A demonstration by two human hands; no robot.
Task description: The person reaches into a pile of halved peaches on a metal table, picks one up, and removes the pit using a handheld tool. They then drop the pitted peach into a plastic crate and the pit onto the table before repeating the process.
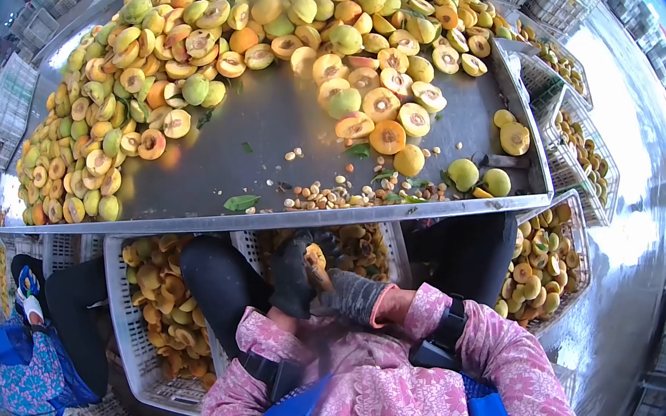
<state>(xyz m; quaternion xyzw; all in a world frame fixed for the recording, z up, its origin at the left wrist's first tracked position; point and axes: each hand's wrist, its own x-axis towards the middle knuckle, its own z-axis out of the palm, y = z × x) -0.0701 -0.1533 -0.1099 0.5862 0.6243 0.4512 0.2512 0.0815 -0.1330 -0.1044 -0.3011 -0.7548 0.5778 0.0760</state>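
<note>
In the head view my left hand (291, 275), in a dark glove, is closed around a piece of orange peach (315, 255) above a crate between my knees. My right hand (354, 297), in a grey knit glove, is closed right beside it and reaches toward the same fruit. Whatever its fingers grip is hidden. Below both hands, yellow-orange peach halves (367, 256) fill the crate. Just beyond, on the metal table (259, 167), loose pits (331, 195) and a few green leaves (241, 203) are scattered along the near edge.
A large heap of cut peaches (184, 54) covers the table's far side. White crates of peach halves stand at my left (123, 322) and right (583, 258). More crates line the table's right side. A co-worker (28, 370) sits at the far left. The floor (629, 192) looks wet.
</note>
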